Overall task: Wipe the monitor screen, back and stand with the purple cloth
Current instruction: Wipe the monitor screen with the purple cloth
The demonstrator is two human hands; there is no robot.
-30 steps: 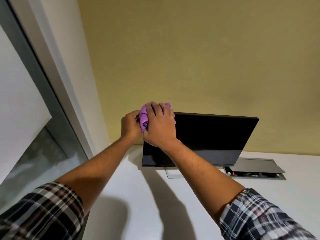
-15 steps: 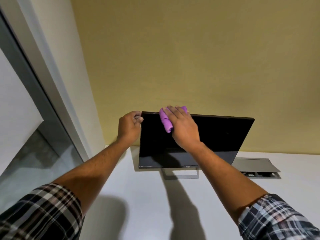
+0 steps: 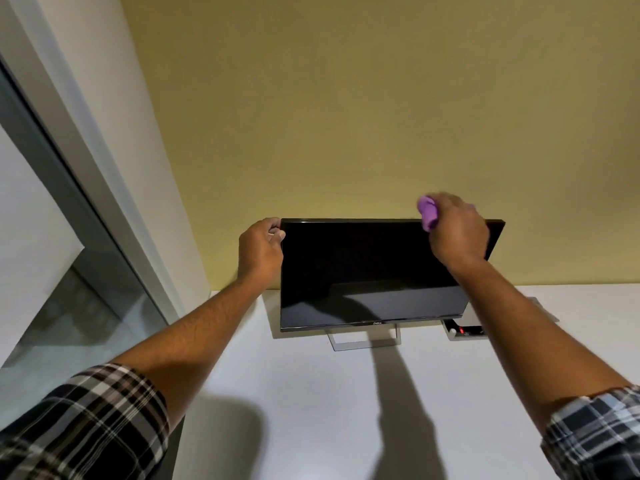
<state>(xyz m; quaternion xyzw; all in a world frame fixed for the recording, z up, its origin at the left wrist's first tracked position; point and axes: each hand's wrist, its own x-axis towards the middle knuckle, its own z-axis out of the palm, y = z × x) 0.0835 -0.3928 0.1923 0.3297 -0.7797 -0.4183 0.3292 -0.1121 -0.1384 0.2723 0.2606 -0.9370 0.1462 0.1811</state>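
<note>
I am wiping along the top edge of the monitor (image 3: 367, 275), which stands on the white bench (image 3: 311, 393) at the middle of the frame, screen facing me. My right hand (image 3: 455, 230) has its grip curled round the bunched purple cloth (image 3: 428, 213) and presses it on the upper right part of the screen, near the top right corner. My left hand (image 3: 260, 247) grips the monitor's upper left corner, fingers hooked over the edge, to steady it. Half a second ago the cloth sat left of centre on the top edge; it has since swept rightward, while my left hand has stayed at its corner. I judge the screen pass is under way; next I should bring the cloth down and back across the lower screen, with the back and the stand (image 3: 363, 342) yet to come.
</note>
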